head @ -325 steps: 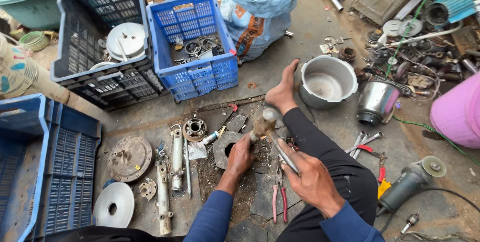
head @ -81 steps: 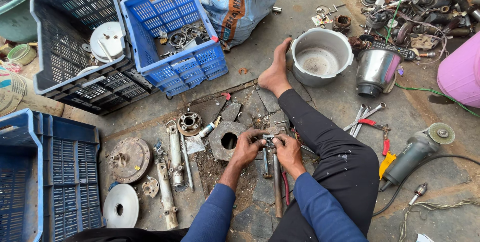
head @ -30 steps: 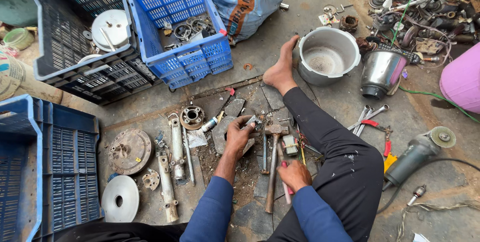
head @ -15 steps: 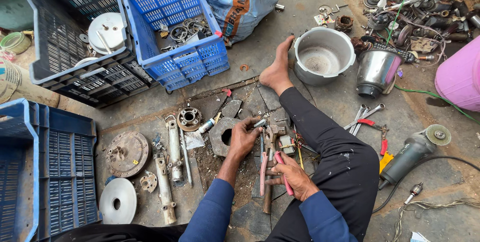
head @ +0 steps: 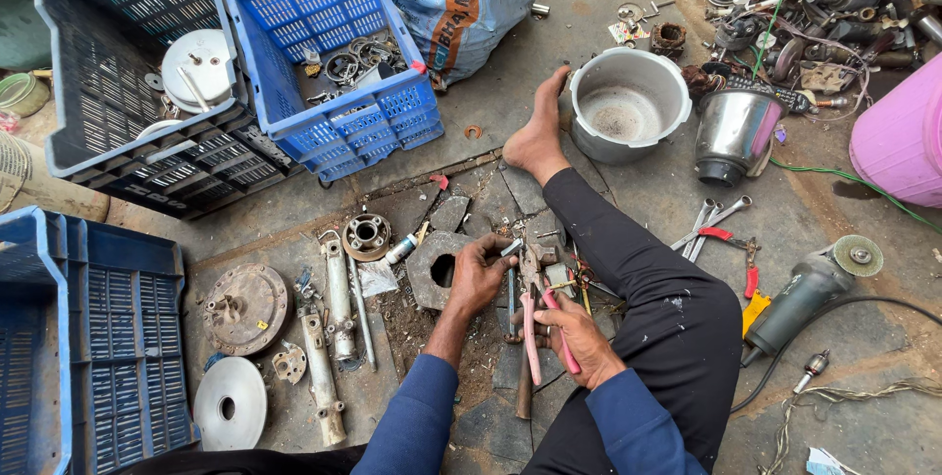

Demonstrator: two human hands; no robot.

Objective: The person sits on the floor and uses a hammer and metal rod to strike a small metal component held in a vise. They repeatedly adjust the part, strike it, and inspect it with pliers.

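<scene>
I sit on the ground with one leg stretched out. My left hand (head: pixel 478 274) pinches a small metal part (head: pixel 512 248) just above a flat plate with a round hole (head: pixel 439 272). My right hand (head: pixel 579 333) grips pink-handled pliers (head: pixel 536 330), their jaws up against the small part. A hammer with a wooden handle (head: pixel 523 395) lies on the ground under the pliers. Both sleeves are blue.
Blue crate (head: pixel 332 43) of metal rings and dark crate (head: pixel 137 73) with discs stand at the back left. Steel pot (head: pixel 628 107) and shiny jar (head: pixel 734 131) lie beyond my foot (head: pixel 538 136). Angle grinder (head: pixel 807 289), wrenches (head: pixel 708 220), shafts (head: pixel 339 289), round discs (head: pixel 245 308) surround me.
My right hand lifted the pink-handled pliers off the ground and brought their jaws to the small part that my left hand holds over the plate.
</scene>
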